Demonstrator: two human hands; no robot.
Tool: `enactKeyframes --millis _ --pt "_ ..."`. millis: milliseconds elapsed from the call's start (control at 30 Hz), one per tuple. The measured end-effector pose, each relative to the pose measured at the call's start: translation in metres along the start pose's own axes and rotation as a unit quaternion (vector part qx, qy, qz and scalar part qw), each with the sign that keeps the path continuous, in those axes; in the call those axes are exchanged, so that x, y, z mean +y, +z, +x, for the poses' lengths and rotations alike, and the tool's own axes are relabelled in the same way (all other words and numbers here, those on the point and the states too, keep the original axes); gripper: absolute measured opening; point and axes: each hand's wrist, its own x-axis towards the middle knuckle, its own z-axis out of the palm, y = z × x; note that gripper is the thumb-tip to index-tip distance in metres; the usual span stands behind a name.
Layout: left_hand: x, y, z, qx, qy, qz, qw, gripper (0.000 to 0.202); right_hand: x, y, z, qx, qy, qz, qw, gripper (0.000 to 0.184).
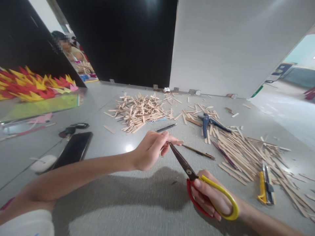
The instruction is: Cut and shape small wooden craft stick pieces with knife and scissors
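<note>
My left hand (150, 150) pinches a short wooden stick (177, 142) between thumb and fingers, just above the grey floor. My right hand (212, 197) grips scissors (197, 177) with red and yellow handles, fingers through the loops. The dark blades point up and left, and their tips meet the stick at my left fingertips. Both forearms reach in from the bottom of the view.
A heap of cut stick pieces (137, 111) lies ahead; long sticks (248, 152) spread at right with blue pliers (208, 123) and a yellow utility knife (265, 186). Two pencils (198, 151), a phone (73, 149), keys (72, 128) and coloured paper shapes (34, 87) lie left. A person sits far left.
</note>
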Motion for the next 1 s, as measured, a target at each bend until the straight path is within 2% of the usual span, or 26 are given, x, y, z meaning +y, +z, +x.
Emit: enactKeyframes --millis 167,267,400,533,733,867,1000 --pt "-0.009 -0.005 0.006 -0.034 0.025 -0.010 0.999 0.083 0.010 -0.003 0.001 -0.018 0.026 0.087 0.996 0.069" --pt "-0.006 -0.007 0.008 -0.039 0.008 -0.008 0.999 0.082 0.009 -0.001 0.002 -0.029 0.015 0.133 0.991 0.067" --pt "-0.004 -0.006 0.010 -0.015 -0.034 -0.015 0.999 0.075 0.006 -0.002 0.002 -0.035 0.014 0.178 0.983 0.068" --pt "-0.007 -0.005 0.012 0.023 -0.053 -0.025 0.998 0.061 0.009 -0.005 0.004 -0.005 0.009 0.197 0.980 0.069" --pt "-0.006 -0.003 0.009 0.046 -0.057 0.004 0.997 0.028 0.014 -0.011 0.011 0.067 -0.022 0.163 0.984 0.068" --pt "-0.002 -0.001 0.007 0.044 -0.062 0.023 0.997 0.025 0.017 -0.013 0.008 0.099 -0.049 0.078 0.991 0.067" --pt "0.000 0.001 0.005 0.038 -0.066 0.017 0.997 0.033 0.015 -0.008 0.001 0.098 -0.057 -0.009 0.994 0.068"
